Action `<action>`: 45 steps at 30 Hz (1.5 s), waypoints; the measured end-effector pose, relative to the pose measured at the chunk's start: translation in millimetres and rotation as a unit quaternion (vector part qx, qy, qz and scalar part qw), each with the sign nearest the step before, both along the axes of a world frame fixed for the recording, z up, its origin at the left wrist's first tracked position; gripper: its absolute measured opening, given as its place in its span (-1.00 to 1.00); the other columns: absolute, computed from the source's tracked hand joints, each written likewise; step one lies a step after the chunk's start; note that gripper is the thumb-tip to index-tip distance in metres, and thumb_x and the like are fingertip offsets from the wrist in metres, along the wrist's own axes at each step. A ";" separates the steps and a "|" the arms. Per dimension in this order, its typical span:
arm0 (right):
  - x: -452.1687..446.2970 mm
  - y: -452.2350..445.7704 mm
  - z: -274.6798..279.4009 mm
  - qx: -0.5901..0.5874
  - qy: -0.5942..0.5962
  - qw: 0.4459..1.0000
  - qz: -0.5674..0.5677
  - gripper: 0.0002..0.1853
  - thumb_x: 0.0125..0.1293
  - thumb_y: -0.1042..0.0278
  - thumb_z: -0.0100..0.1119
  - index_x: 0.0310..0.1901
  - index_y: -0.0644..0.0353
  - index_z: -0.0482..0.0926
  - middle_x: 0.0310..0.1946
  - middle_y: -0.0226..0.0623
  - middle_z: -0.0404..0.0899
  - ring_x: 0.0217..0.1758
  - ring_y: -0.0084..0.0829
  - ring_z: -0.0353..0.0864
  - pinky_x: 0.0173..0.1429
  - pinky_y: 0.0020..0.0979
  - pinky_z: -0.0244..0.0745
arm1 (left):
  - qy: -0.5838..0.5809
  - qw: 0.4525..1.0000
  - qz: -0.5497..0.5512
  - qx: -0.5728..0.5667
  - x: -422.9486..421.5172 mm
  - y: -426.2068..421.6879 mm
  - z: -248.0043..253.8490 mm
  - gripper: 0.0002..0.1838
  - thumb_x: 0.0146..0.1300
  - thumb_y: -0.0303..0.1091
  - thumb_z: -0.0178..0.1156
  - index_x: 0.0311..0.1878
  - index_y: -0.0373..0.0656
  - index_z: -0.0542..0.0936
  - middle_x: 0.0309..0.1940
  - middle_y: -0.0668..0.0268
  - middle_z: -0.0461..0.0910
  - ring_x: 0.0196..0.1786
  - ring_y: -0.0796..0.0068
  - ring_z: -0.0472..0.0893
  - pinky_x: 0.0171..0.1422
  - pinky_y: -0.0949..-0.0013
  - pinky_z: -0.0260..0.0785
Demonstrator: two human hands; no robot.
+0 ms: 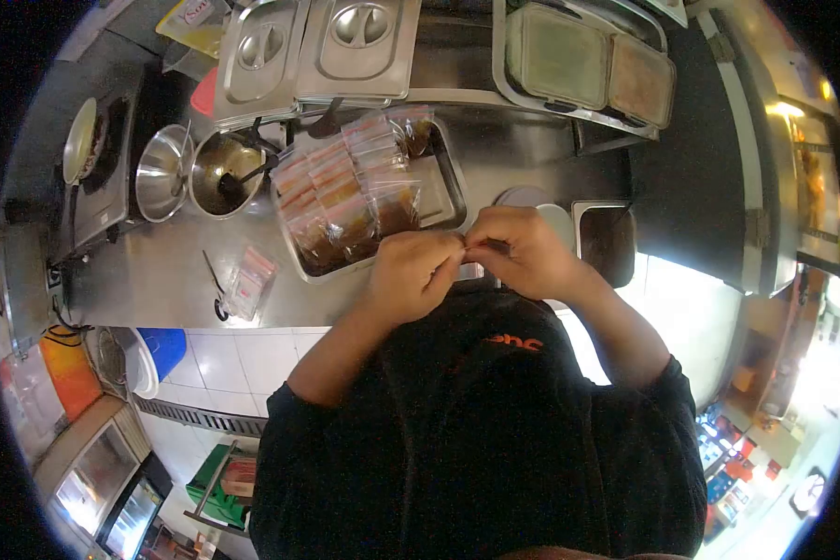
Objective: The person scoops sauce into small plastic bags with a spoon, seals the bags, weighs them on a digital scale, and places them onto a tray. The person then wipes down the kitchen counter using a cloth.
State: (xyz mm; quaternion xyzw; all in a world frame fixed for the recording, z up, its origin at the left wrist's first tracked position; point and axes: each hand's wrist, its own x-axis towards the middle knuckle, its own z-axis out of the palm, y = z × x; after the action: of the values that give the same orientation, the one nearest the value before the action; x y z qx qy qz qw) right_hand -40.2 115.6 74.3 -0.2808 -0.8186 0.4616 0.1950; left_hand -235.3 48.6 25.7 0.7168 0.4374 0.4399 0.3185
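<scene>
Just beyond the left hand point(413, 274) lie filled bags point(345, 191).

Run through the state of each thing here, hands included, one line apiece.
Left hand: fingers pinched shut.
Right hand: fingers pinched shut; anything held is unclear.
Metal tray: part bare, part covered.
Filled bags: piled in the metal tray.
Loose bags: lying flat, apparently empty.
Steel lids: closed.
Right steel bowl: black utensil inside.

Clear red-striped bags point(345, 196), silver tray point(436, 191), black shirt point(476, 420), orange lettering point(516, 343)
</scene>
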 end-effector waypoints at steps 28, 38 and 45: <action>-64.8 134.0 -153.3 0.324 -0.220 0.879 -0.272 -0.63 0.21 0.12 0.36 -0.03 0.15 0.68 -0.37 -0.12 0.69 -0.31 -0.18 0.69 -0.13 -0.21 0.57 | 0.371 0.907 -0.120 0.158 11.2 -29.7 -134.9 -0.65 0.26 -0.24 0.07 0.11 -0.01 0.57 0.17 0.36 0.53 0.26 0.37 0.45 0.24 0.14 0.35; 7.7 25.8 -89.4 0.118 -0.043 0.934 -0.335 -0.69 0.12 0.53 0.33 -0.05 0.13 0.65 -0.25 -0.26 0.58 -0.33 -0.39 0.53 -0.14 -0.38 0.49 | 0.396 0.909 -0.065 0.112 28.5 -27.1 -135.7 -0.65 0.16 -0.25 0.08 -0.01 -0.15 0.61 -0.05 0.42 0.54 0.05 0.50 0.47 0.12 0.39 0.19; 48.8 -21.4 -81.2 0.117 -0.024 0.915 -0.386 -0.77 0.12 0.56 0.32 -0.15 0.17 0.65 -0.31 -0.32 0.57 -0.38 -0.50 0.47 -0.24 -0.47 0.39 | 0.384 0.912 -0.077 0.122 31.9 -25.1 -144.3 -0.77 0.13 -0.29 0.12 -0.16 -0.13 0.59 -0.24 0.39 0.53 0.01 0.43 0.50 0.04 0.33 0.26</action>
State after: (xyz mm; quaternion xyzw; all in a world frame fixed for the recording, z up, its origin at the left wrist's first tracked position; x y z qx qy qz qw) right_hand 8.6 94.2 -6.9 -0.5610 -0.6993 0.2442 0.3696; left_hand -203.4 23.5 -118.6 0.8952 0.4122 0.1548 0.0694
